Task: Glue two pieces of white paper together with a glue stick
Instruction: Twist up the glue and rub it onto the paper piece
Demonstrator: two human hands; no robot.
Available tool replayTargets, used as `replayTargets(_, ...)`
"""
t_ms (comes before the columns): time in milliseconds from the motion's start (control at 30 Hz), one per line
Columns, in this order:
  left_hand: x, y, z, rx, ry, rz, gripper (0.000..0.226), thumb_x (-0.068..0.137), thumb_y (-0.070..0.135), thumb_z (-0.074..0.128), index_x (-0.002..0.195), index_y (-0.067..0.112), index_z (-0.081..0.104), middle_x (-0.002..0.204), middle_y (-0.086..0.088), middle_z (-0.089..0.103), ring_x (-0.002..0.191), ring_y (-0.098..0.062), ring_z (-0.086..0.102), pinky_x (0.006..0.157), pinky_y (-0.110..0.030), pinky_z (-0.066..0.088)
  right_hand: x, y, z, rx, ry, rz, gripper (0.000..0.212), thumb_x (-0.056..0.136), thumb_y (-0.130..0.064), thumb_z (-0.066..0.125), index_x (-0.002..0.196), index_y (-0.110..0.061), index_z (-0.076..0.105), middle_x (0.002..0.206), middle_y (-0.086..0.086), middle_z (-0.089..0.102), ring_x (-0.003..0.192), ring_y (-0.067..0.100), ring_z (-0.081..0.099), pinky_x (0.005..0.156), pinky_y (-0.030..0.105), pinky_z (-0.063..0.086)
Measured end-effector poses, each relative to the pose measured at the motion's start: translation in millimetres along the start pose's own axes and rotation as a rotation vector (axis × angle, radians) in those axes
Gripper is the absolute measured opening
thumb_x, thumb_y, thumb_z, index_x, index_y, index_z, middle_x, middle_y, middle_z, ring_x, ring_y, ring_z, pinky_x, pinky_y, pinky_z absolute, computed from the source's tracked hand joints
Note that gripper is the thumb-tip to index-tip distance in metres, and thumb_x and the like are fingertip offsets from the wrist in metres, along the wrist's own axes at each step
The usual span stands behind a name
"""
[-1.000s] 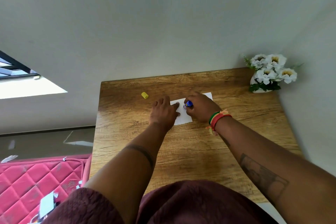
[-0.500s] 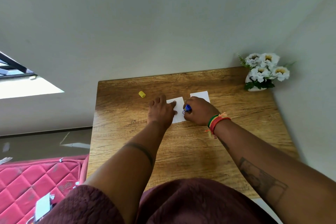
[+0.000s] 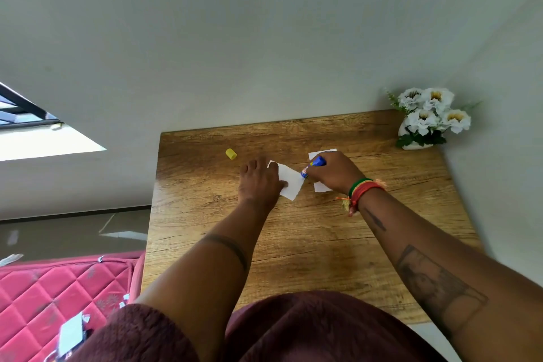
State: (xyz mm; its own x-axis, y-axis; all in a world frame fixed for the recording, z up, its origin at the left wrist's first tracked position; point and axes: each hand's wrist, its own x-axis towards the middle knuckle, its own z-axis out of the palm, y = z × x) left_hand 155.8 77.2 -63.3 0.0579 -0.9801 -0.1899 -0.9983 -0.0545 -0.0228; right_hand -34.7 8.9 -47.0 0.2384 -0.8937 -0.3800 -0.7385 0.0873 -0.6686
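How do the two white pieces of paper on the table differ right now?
The near paper lies turned at an angle, pinned by the left hand, with the glue stick tip at its edge. The far paper lies squarer to the table and is largely hidden under the right hand. Both are small, white and flat.

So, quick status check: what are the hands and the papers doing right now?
Left hand flat, pinning near paper. Right hand grips glue stick, tip at that paper's edge. Second paper under right hand. Yellow cap off, aside.
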Motion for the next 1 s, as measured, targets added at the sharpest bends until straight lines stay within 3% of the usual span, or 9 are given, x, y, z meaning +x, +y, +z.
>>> replayTargets(133,-2.7,1.4,0.5,0.012,0.006,-0.041,0.060,0.096,0.063,0.048,0.133,0.016,0.056,0.133,-0.014,0.053,0.118,-0.035,0.051,0.094,-0.045,0.040,0.3,8.7,0.8,0.118,0.053,0.039,0.016,0.078,-0.034,0.075,0.086,-0.021,0.071,0.082,0.003,0.071,0.078,0.023,0.069,0.073,0.042,0.060)
replayTargets(267,-6.3,3.8,-1.2,-0.030,0.054,-0.025,0.043,0.102,0.049,0.047,0.131,0.017,0.053,0.131,-0.013,0.054,0.116,-0.034,0.054,0.092,-0.044,0.042,-2.8,9.6,10.1,0.075,0.081,0.001,0.022,0.079,-0.036,0.075,0.088,-0.017,0.070,0.079,-0.001,0.069,0.074,0.019,0.065,0.062,0.033,0.055)
replayTargets(367,-7.7,0.6,0.8,-0.094,0.095,0.083,0.035,0.100,0.039,0.055,0.128,0.019,0.050,0.128,-0.010,0.054,0.114,-0.031,0.054,0.092,-0.041,0.044,-3.7,8.1,14.3,0.035,0.102,-0.025,0.020,0.081,-0.037,0.075,0.087,-0.020,0.068,0.076,-0.010,0.065,0.068,0.010,0.061,0.055,0.022,0.047)
replayTargets(500,-7.9,-0.1,6.3,-0.065,0.065,0.240,0.042,0.100,0.039,0.054,0.140,0.027,0.052,0.127,-0.009,0.052,0.117,-0.030,0.049,0.094,-0.041,0.041,-4.4,6.5,15.0,-0.052,0.101,-0.073,0.022,0.081,-0.037,0.075,0.092,-0.019,0.068,0.082,-0.003,0.066,0.074,0.016,0.062,0.063,0.030,0.054)
replayTargets(800,-5.5,5.6,8.1,-0.051,0.027,0.184,0.046,0.101,0.043,0.051,0.144,0.027,0.051,0.127,-0.009,0.052,0.118,-0.030,0.049,0.095,-0.044,0.040,-5.7,5.1,12.9,-0.189,0.100,-0.165,0.028,0.085,-0.034,0.070,0.105,-0.014,0.065,0.095,0.003,0.065,0.080,0.019,0.058,0.068,0.031,0.048)
replayTargets(1000,-0.7,5.4,5.7,-0.069,0.000,0.131,0.048,0.099,0.048,0.053,0.143,0.029,0.053,0.131,-0.012,0.051,0.122,-0.033,0.048,0.100,-0.045,0.039,-7.6,-1.5,10.4,-0.349,-0.010,-0.238,0.023,0.082,-0.036,0.068,0.099,-0.020,0.064,0.094,-0.001,0.060,0.083,0.019,0.056,0.068,0.031,0.045)
